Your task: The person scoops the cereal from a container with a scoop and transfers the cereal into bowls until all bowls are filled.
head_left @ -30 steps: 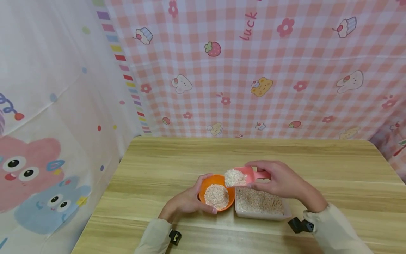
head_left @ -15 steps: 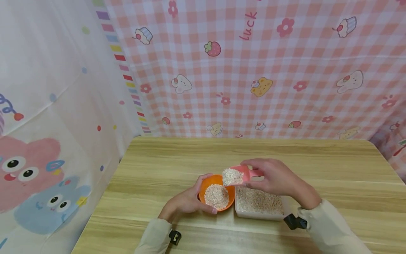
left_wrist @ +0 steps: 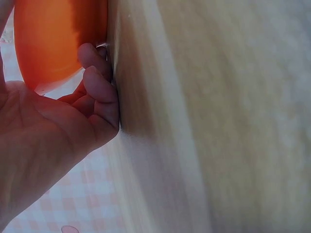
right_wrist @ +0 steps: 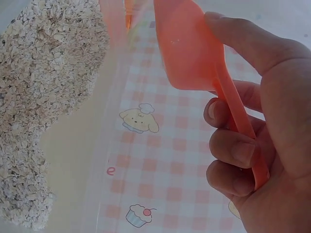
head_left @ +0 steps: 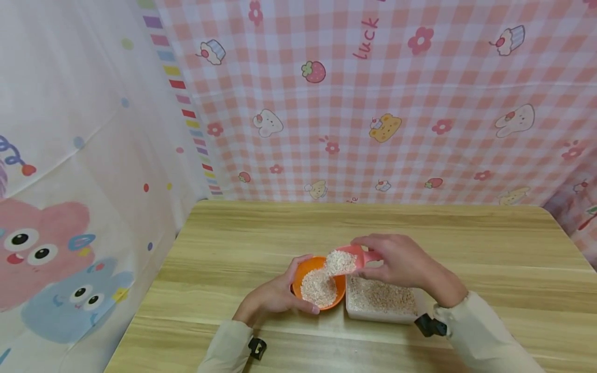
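Observation:
My left hand (head_left: 280,292) grips the orange bowl (head_left: 298,274) from the left, its thumb along the near rim. In the left wrist view, curled fingers (left_wrist: 102,92) rest low against the bowl's side, right at the tabletop. Pale rolled oats (head_left: 317,290) lie in the bowl. My right hand (head_left: 401,261) holds a pink scoop (right_wrist: 189,43) by its handle, fingers curled round it. The scoop is heaped with oats and tilts over the bowl's right rim. Oats spill from its lip onto those in the bowl.
Right beside the bowl stands a clear rectangular container (head_left: 387,317) with more oats in it, partly under my right hand. The wooden table (head_left: 261,228) ends at a pink checked cloth (head_left: 298,103) behind. A white printed cloth (head_left: 116,181) hangs on the left.
My right hand has moved the scoop left over the bowl and tipped it, and oats now run out. The left hand and the bowl have stayed in place.

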The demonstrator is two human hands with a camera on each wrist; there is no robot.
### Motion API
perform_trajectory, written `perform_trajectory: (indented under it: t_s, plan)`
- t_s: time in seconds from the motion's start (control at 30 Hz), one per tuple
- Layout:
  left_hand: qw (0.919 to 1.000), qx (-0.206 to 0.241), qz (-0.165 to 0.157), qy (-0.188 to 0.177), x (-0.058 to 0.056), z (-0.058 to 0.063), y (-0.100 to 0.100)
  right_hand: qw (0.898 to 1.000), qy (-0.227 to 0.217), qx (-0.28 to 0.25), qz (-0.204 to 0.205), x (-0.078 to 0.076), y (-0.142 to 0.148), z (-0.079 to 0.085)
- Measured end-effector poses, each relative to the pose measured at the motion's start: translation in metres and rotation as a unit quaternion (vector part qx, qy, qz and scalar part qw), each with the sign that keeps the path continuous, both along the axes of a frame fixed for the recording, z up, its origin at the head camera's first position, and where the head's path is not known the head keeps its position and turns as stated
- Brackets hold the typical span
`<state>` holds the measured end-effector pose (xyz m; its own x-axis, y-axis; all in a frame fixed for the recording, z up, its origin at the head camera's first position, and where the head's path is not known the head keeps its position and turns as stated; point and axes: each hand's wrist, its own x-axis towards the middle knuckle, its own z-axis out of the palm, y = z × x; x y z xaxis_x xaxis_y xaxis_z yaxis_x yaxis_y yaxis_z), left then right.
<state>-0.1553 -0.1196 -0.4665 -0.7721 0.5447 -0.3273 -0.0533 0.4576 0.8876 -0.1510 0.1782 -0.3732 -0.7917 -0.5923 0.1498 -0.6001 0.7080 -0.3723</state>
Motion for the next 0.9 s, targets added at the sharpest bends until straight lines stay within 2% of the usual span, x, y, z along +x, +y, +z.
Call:
perform_trajectory:
  t_s: [0.27,0.4,0.63,0.9]
  plan:
    - [1.0000,-0.006,0.000,0.001,0.0003,0.0007,-0.0002,1.000,-0.007,0.027,-0.003,0.0005,-0.0012,-0.0009]
    - [1.0000,0.005,-0.003,-0.004,-0.0005,0.0004,0.0000,0.999,-0.002,0.042,-0.002,0.0000,-0.0018,-0.0005]
    - [1.0000,-0.001,-0.004,0.001,-0.0005,0.0006,-0.0001,0.998,0.009,0.055,-0.001,-0.0006,-0.0032,0.0001]
    - [1.0000,0.001,-0.008,0.002,-0.0014,-0.0002,0.0007,0.998,-0.002,0.070,-0.005,-0.0001,-0.0044,0.0036]
